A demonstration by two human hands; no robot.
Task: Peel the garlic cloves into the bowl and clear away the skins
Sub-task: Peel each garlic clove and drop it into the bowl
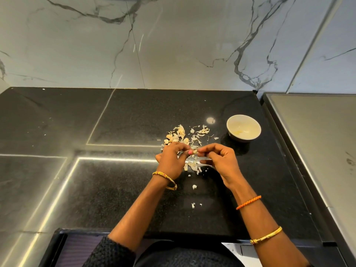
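Observation:
A small pale garlic clove (195, 151) is pinched between the fingertips of my left hand (172, 160) and my right hand (219, 160), just above the black counter. Beyond the hands lies a heap of papery garlic skins (196, 134) with some unpeeled cloves (170, 139) at its left side. More skins (192, 165) lie under and between the hands. A white bowl (243, 129) stands to the right of the heap, with a few pale peeled pieces inside.
The black speckled counter (115, 122) runs back to a marble wall (173, 45). A grey steel surface (317, 141) borders it on the right. Stray skin flakes (194, 186) lie nearer me. The counter's front edge is close to my body.

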